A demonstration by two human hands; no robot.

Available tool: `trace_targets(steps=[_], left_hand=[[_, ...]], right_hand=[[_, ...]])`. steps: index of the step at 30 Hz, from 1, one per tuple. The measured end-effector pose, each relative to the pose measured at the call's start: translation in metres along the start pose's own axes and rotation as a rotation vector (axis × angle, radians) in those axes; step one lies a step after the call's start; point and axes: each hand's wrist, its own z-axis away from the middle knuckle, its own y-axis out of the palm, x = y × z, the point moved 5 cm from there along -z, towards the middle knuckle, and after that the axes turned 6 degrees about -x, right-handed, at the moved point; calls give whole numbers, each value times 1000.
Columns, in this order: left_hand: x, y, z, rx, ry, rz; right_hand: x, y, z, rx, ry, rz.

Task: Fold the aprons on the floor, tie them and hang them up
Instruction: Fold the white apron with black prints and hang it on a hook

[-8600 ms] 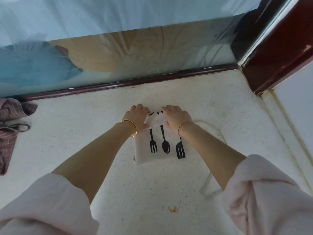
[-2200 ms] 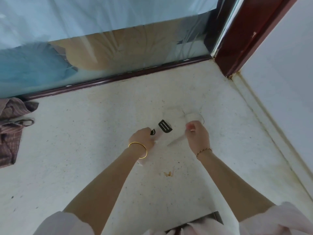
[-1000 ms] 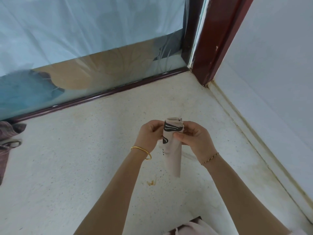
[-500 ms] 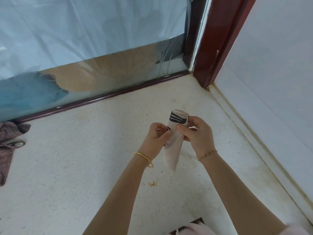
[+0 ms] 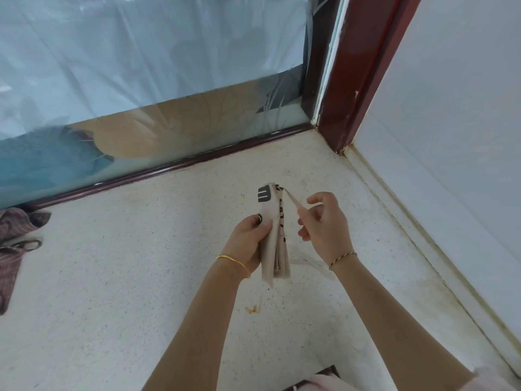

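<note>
Starts at the left hand (image 5: pixel 248 241): fingers (image 5: pixel 263 221) curled round the folded apron (image 5: pixel 272 249), thumb pressed flat across its pale face, gripping near the middle and holding it clear of the floor (image 5: pixel 141 277). Shows the bundle as a narrow strip, long axis running from the printed far end down toward the left wrist, layered edges turned to the right. Across a small gap, finds the right hand (image 5: pixel 324 227), fingers (image 5: pixel 306 218) narrowed to a pinch on the strap (image 5: pixel 291 199), leaving the bundle's far end and slanting taut to the right (with a looser length seemingly trailing below the right wrist onto the floor). Puts the strap, then, at the top and on the right side of the bundle, not yet wound round it. Probably calls for winding it crosswise round the middle, at right angles to the long axis, with the right hand the nearer for that and the left only steadying. Leaves a second, striped apron (image 5: pixel 11 249) crumpled on the floor, well apart at the left edge.
</note>
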Motion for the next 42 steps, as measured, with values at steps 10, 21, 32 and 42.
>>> trace_targets(steps=[10, 21, 32, 42], left_hand=[[8, 16, 15, 296, -325, 658], [4, 20, 16, 343, -348, 652], [-2, 15, 16, 27, -148, 378], [-10, 0, 3, -283, 296, -442]], right_hand=[[-7, 20, 7, 53, 64, -63], [-6, 26, 10, -15, 93, -128], [-9, 31, 10, 130, 136, 82], [-21, 36, 18, 57, 223, -54]])
